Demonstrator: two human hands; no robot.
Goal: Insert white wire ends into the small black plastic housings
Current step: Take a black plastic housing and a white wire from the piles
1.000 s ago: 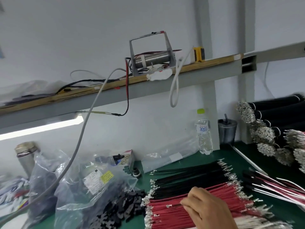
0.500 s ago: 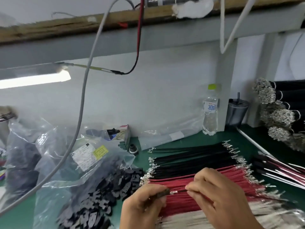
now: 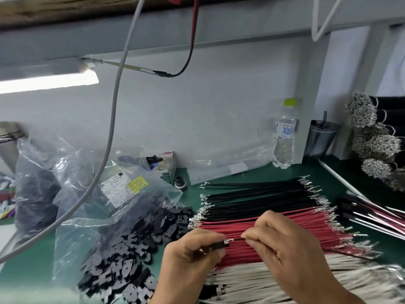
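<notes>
Change since half a second back: view has dropped and closed in, and the two hands are now nearly together, wire terminal right at the housing mouth; a second ago only the right hand was in view, on the red wires. My read: insertion is about to seat, not yet home, since the crimp is still exposed. Left to right: clear crinkled plastic bag (image 3: 92,194) with white and yellow labels, far left; in front of it a loose heap of black housings (image 3: 131,255), flat, matte, moulded, on the green tabletop (image 3: 28,279). Left hand (image 3: 192,257) curls round one small black housing (image 3: 220,244), pinched at thumb and fingertips. Silvery crimp terminal (image 3: 229,240) bridges the gap between the hands. Right hand (image 3: 282,244) pinches the wire just behind the terminal; wire colour there is hidden, cannot tell if white. Under the hands: rows of black wires (image 3: 258,194), red wires (image 3: 274,220), white wires (image 3: 274,279) nearest, all thin, flexible, tipped with shiny metal. Far right: a clear water bottle (image 3: 284,137) and bundled terminals (image 3: 372,141), bristly.
</notes>
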